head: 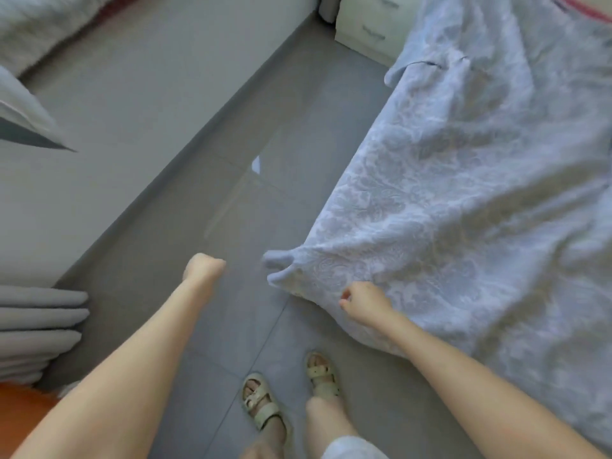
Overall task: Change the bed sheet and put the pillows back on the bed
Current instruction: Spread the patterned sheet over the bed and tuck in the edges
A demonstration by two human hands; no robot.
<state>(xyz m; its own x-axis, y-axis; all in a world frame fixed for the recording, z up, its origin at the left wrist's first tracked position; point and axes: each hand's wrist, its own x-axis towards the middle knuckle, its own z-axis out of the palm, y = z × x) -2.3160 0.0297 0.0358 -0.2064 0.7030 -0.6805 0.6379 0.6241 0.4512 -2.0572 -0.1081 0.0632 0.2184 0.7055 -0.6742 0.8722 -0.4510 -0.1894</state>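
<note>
Above grey floor (pixel 231 200), right hand (pixel 362 304) grip pinching blue sheet (pixel 463 193) edge, left hand (pixel 203 270) curled tight, empty

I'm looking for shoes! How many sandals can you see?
2: one sandal on the floor at bottom middle, the other sandal just right of it, nearer the bed sheet.

Glossy grey tiled floor (pixel 231 193), pale drawer unit (pixel 367 24), possibly folded grey curtains (pixel 36 329) left
</note>
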